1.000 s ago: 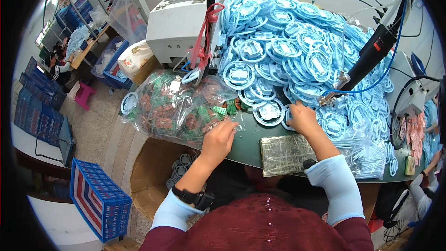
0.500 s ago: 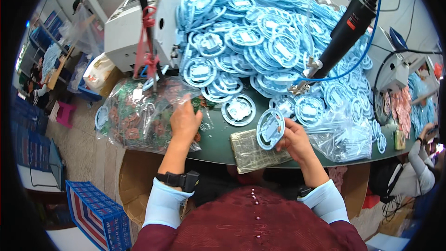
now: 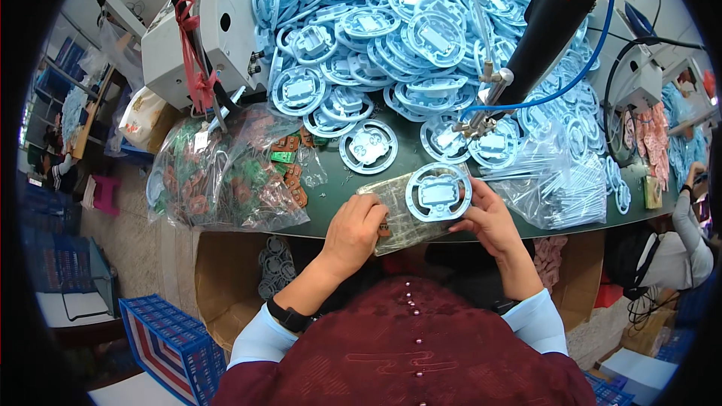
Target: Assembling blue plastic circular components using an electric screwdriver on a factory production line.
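My right hand [image 3: 490, 224] is closed on the rim of a light blue plastic ring [image 3: 438, 192], held tilted above a tape-wrapped block [image 3: 406, 231] at the table's front edge. My left hand [image 3: 352, 234] is at the block's left side, its fingers closed on a small orange-brown circuit board [image 3: 384, 227] that shows only in part. Left of it, a clear plastic bag [image 3: 218, 173] holds many green and orange-brown boards, some spilling from its opening. A loose blue ring [image 3: 368, 147] lies flat beyond the block.
A large heap of blue rings [image 3: 406, 37] covers the back. A black screwdriver [image 3: 556, 22] on a blue hose hangs at right, above a bag of thin clear sticks [image 3: 560, 195]. A white machine [image 3: 199, 34] stands back left. A blue crate [image 3: 169, 342] is below left.
My left hand has come out of the bag and moved right and nearer, now with a small board. The ring in my right hand has turned its face more toward me, above the block.
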{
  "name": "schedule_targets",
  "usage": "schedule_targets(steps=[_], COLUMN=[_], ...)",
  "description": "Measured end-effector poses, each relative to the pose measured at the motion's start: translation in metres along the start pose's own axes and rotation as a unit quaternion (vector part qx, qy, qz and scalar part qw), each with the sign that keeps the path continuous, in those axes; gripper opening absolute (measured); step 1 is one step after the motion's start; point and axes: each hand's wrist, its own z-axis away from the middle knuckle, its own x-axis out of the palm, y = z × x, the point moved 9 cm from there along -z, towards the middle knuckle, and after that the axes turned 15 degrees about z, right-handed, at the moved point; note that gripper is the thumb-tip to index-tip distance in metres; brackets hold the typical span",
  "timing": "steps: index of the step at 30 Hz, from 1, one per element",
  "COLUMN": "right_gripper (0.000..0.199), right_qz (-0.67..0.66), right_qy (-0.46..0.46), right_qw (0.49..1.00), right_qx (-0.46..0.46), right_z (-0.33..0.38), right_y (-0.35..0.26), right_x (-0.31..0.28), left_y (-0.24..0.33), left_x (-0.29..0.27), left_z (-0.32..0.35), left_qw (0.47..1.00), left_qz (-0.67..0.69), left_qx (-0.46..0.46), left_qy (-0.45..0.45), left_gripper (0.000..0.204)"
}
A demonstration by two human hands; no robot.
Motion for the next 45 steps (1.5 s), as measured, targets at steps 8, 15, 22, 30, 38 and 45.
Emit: schedule_targets(steps=[8, 15, 22, 30, 38, 45], right_gripper=[0.062, 0.052, 0.041, 0.040, 0.039, 0.034], right_qz=[0.505, 0.620, 0.668, 0.626, 0.649, 0.648], right_qy=[0.158, 0.112, 0.146, 0.123, 0.125, 0.104], right_qw=[0.827, 0.704, 0.645, 0.679, 0.627, 0.588], right_qx=[-0.188, -0.328, -0.341, -0.364, -0.412, -0.473], right_z=[0.025, 0.044, 0.039, 0.043, 0.039, 0.043], right_y=[-0.032, -0.034, -0.036, -0.047, -0.037, -0.038], right_x=[0.003, 0.046, 0.035, 0.049, 0.052, 0.066], left_y=[-0.003, -0.001, -0.011, -0.008, -0.022, -0.018], left_x=[-0.006, -0.007, -0.005, -0.012, -0.015, -0.025], left_z=[0.015, 0.012, 0.009, -0.003, 0.010, 0.006], left_qw=[1.000, 0.999, 1.000, 0.999, 0.998, 1.000], left_qz=[0.000, 0.013, -0.023, -0.047, -0.029, 0.005], left_qx=[0.019, -0.033, 0.012, 0.009, -0.050, -0.019], left_qy=[0.006, -0.034, 0.013, -0.017, 0.002, 0.018], left_gripper=[0.046, 0.055, 0.035, 0.019, 0.014, 0.017])
